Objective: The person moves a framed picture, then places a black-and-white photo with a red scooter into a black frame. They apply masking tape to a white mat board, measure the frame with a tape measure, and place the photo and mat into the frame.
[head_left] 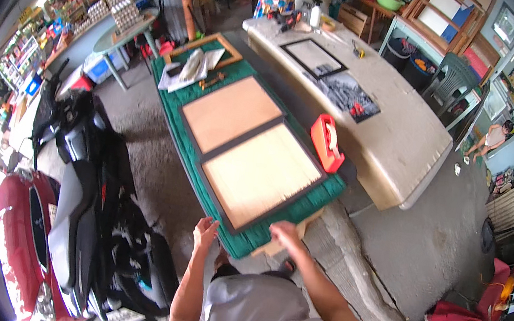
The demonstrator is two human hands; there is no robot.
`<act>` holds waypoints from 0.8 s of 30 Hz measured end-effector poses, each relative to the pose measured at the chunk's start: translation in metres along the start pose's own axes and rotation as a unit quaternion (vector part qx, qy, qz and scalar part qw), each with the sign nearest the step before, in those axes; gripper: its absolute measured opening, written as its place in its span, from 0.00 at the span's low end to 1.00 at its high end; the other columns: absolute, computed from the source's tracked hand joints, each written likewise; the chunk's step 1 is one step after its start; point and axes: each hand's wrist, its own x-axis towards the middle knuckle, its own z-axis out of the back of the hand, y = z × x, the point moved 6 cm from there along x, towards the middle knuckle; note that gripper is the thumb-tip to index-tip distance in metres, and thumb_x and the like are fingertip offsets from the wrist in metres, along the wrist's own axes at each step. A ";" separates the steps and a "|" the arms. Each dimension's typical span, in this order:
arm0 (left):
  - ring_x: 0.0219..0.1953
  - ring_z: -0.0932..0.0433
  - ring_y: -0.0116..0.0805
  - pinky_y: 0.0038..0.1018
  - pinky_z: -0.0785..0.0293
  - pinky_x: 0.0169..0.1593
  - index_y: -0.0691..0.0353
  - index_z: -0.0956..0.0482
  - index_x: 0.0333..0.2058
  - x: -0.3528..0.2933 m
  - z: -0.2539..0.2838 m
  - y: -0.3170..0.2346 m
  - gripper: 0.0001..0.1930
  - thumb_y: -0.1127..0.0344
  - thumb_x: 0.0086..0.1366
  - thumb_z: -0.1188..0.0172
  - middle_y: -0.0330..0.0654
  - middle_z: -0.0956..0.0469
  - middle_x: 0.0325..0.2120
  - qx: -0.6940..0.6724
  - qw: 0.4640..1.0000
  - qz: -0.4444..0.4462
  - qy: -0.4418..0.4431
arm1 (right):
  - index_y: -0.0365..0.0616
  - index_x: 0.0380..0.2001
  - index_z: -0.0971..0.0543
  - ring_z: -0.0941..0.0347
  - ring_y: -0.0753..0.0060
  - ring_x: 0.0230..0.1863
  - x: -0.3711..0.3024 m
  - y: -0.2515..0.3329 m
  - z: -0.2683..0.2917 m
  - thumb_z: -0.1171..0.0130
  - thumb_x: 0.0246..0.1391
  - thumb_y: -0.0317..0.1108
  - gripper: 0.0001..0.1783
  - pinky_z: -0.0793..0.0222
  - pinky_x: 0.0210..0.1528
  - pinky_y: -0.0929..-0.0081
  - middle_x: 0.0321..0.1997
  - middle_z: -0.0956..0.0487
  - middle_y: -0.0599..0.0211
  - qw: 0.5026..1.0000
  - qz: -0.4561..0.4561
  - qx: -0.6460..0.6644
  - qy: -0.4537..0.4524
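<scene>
Two dark-edged picture frames lie back side up, end to end, on a table covered with green cloth (pixel 241 239). The nearer frame has a pale wooden backing (pixel 261 175); the farther one a brown backing board (pixel 232 114). By the cloth's near left edge is my left hand (pixel 204 231), fingers apart and holding nothing visible. My right hand (pixel 285 234) hovers at the near right edge, fingers loosely bent, with nothing seen in it. Brown cardboard (pixel 272 248) sticks out below the cloth near it. A red tape dispenser (pixel 327 143) stands at the table's right edge.
Right of me is a long pale table (pixel 394 139) with a black frame (pixel 313 58) and a black-and-white print (pixel 350 95). A wooden frame (pixel 229 47) and white papers (pixel 191 69) lie at the far end. Motorcycles (pixel 81 203) stand left; people are farther off.
</scene>
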 end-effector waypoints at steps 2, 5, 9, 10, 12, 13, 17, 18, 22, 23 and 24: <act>0.20 0.20 0.31 0.26 0.23 0.22 0.74 0.26 0.50 0.047 0.000 -0.020 0.28 0.57 0.58 0.32 0.45 0.20 0.26 0.053 0.999 0.008 -0.001 | 0.41 0.33 0.22 0.23 0.76 0.24 0.001 -0.029 -0.048 0.36 0.54 0.38 0.12 0.31 0.23 0.79 0.27 0.20 0.67 0.989 -0.077 0.111 0.058; 0.18 0.19 0.35 0.29 0.22 0.19 0.76 0.24 0.41 0.100 0.002 -0.019 0.30 0.51 0.54 0.30 0.48 0.21 0.20 0.159 0.982 0.085 0.050 | 0.38 0.36 0.23 0.21 0.71 0.25 -0.006 -0.038 -0.095 0.37 0.57 0.42 0.16 0.28 0.22 0.77 0.27 0.20 0.64 0.986 -0.127 0.102 -0.045; 0.17 0.20 0.38 0.31 0.20 0.18 0.77 0.22 0.28 0.104 -0.012 -0.033 0.26 0.50 0.56 0.33 0.50 0.21 0.18 0.208 0.958 0.127 0.152 | 0.38 0.32 0.25 0.19 0.69 0.24 -0.008 -0.034 -0.114 0.35 0.56 0.43 0.17 0.26 0.21 0.76 0.26 0.20 0.61 0.971 -0.177 0.105 -0.122; 0.18 0.19 0.38 0.31 0.19 0.19 0.77 0.21 0.29 0.104 -0.013 -0.038 0.26 0.50 0.56 0.32 0.50 0.21 0.18 0.209 0.959 0.106 0.163 | 0.39 0.27 0.28 0.19 0.67 0.23 -0.004 -0.038 -0.117 0.35 0.55 0.43 0.18 0.25 0.20 0.74 0.25 0.20 0.59 0.969 -0.164 0.100 -0.152; 0.18 0.19 0.38 0.31 0.18 0.20 0.77 0.21 0.29 0.115 -0.011 -0.042 0.26 0.51 0.56 0.33 0.51 0.20 0.19 0.224 0.950 0.101 0.192 | 0.40 0.25 0.30 0.19 0.65 0.22 -0.001 -0.033 -0.122 0.35 0.54 0.43 0.19 0.25 0.19 0.72 0.23 0.21 0.58 0.964 -0.149 0.095 -0.196; 0.19 0.18 0.38 0.31 0.18 0.20 0.78 0.22 0.30 0.117 -0.010 -0.043 0.26 0.51 0.56 0.33 0.51 0.20 0.19 0.231 0.946 0.099 0.206 | 0.40 0.24 0.31 0.19 0.64 0.21 -0.002 -0.030 -0.124 0.35 0.54 0.42 0.19 0.25 0.18 0.72 0.23 0.21 0.57 0.961 -0.142 0.091 -0.218; 0.19 0.19 0.35 0.30 0.19 0.23 0.75 0.21 0.31 0.109 -0.006 -0.052 0.20 0.58 0.55 0.34 0.48 0.19 0.22 0.147 0.966 0.132 0.170 | 0.37 0.28 0.30 0.20 0.61 0.23 -0.006 -0.014 -0.127 0.34 0.51 0.38 0.17 0.23 0.21 0.68 0.26 0.22 0.57 0.943 -0.159 0.053 -0.288; 0.23 0.19 0.35 0.32 0.19 0.26 0.74 0.22 0.34 0.109 -0.014 -0.051 0.19 0.59 0.56 0.35 0.47 0.19 0.25 0.074 0.972 0.133 0.178 | 0.37 0.29 0.29 0.20 0.62 0.25 -0.004 -0.020 -0.126 0.33 0.50 0.38 0.17 0.22 0.23 0.67 0.28 0.22 0.57 0.939 -0.140 0.121 -0.289; 0.37 0.22 0.36 0.39 0.23 0.40 0.66 0.24 0.45 0.101 -0.022 -0.038 0.16 0.66 0.58 0.38 0.42 0.21 0.37 -0.164 0.948 0.195 0.191 | 0.38 0.33 0.28 0.20 0.64 0.32 0.002 -0.042 -0.134 0.31 0.48 0.38 0.18 0.20 0.31 0.64 0.32 0.21 0.59 0.908 -0.099 0.318 -0.252; 0.41 0.24 0.37 0.40 0.24 0.44 0.64 0.25 0.47 0.100 -0.023 -0.038 0.17 0.68 0.59 0.39 0.40 0.22 0.39 -0.210 0.932 0.224 0.190 | 0.38 0.33 0.27 0.20 0.65 0.33 0.002 -0.037 -0.133 0.30 0.48 0.38 0.19 0.20 0.33 0.63 0.33 0.21 0.60 0.903 -0.094 0.346 -0.238; 0.46 0.26 0.38 0.43 0.31 0.51 0.57 0.26 0.51 0.109 -0.023 -0.021 0.19 0.69 0.60 0.39 0.38 0.23 0.43 -0.236 0.912 0.240 0.235 | 0.38 0.34 0.27 0.21 0.65 0.33 0.001 -0.035 -0.135 0.30 0.48 0.40 0.20 0.20 0.32 0.64 0.32 0.22 0.61 0.909 -0.103 0.331 -0.233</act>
